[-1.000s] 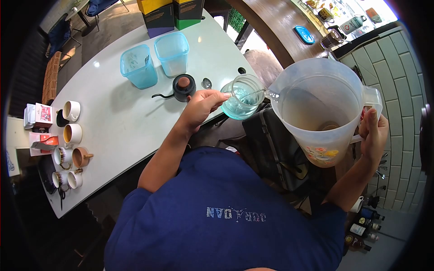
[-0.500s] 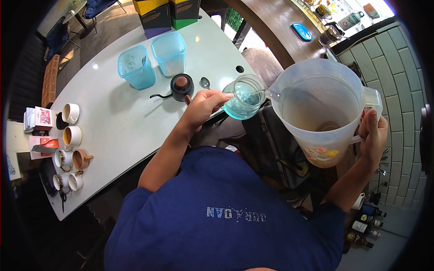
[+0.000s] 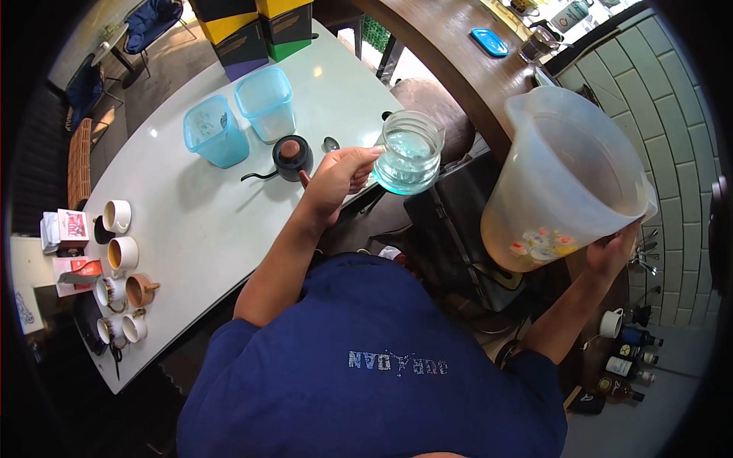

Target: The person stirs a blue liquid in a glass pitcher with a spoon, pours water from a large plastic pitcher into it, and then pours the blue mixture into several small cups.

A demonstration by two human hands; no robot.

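Note:
Clear liquid fills the lower part of a glass jar (image 3: 410, 156), whose rim or handle my left hand (image 3: 334, 179) grips at its left side. The jar is held up beside the white table's edge. My right hand (image 3: 613, 248) holds a large translucent pitcher (image 3: 565, 175) with a flower print by its handle side, and part of that hand is hidden behind the pitcher. The pitcher stands fairly upright, its spout apart from the jar. Left of my left hand are a black kettle (image 3: 291, 156) with a brown knob and a metal spoon (image 3: 330, 144).
On the white table (image 3: 198, 252) stand two blue containers (image 3: 217, 133), stacked boxes (image 3: 243, 47) and several cups (image 3: 122, 253). A wooden counter (image 3: 450, 57) holds a blue lid (image 3: 489, 43). Bottles (image 3: 620, 366) are at the lower right, a stool (image 3: 435, 114) behind the jar.
The pitcher has tipped back from pouring and moved right, away from the jar. The stream between them is gone. The view has shifted slightly.

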